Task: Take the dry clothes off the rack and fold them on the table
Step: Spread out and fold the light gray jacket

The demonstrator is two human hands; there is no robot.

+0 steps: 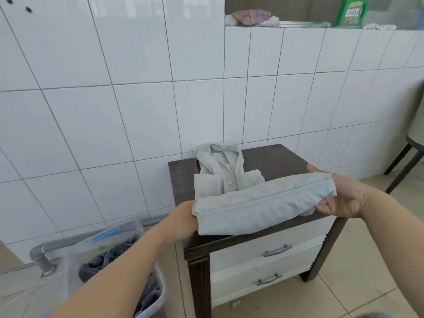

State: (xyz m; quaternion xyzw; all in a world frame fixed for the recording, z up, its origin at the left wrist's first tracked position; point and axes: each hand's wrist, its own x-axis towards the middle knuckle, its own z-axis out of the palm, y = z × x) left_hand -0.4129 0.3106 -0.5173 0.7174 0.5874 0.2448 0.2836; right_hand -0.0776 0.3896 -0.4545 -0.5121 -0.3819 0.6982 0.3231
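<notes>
Nearest, at the lower left, a clear plastic bin (146, 260) sits on the floor beside the table, with dark grey clothes (110, 260) heaped in it; the left forearm reaches over it toward the table. On the table (282, 161), a small dark-topped stand with two white drawers (266, 253), a pale grey-green shirt (229, 180) lies with its collar toward the tiled wall. Its lower part is doubled into a long band (259, 203) that is held between the two hands. The left hand (183, 216) grips the band's left end at the front left corner of the table; its fingers are tucked under or behind the cloth and cannot be seen singly, but the cloth bunches over them as a grip would make it. The right hand (337, 193) holds the other end, thumb on top and fingers curled beneath, out past the table's right edge. The band's long axis therefore runs from left to right, rising a little toward the right, and lies crosswise to the line from collar to hem. Both hands are about equally close to their ends, so neither has the advantage. My reading is that the fold in hand goes away from the person, toward the collar, and both ends must travel together to keep the edge straight. Farther off, on the ledge above the tiles, stand a green bottle (351, 12) and some crumpled cloths (250, 18).
</notes>
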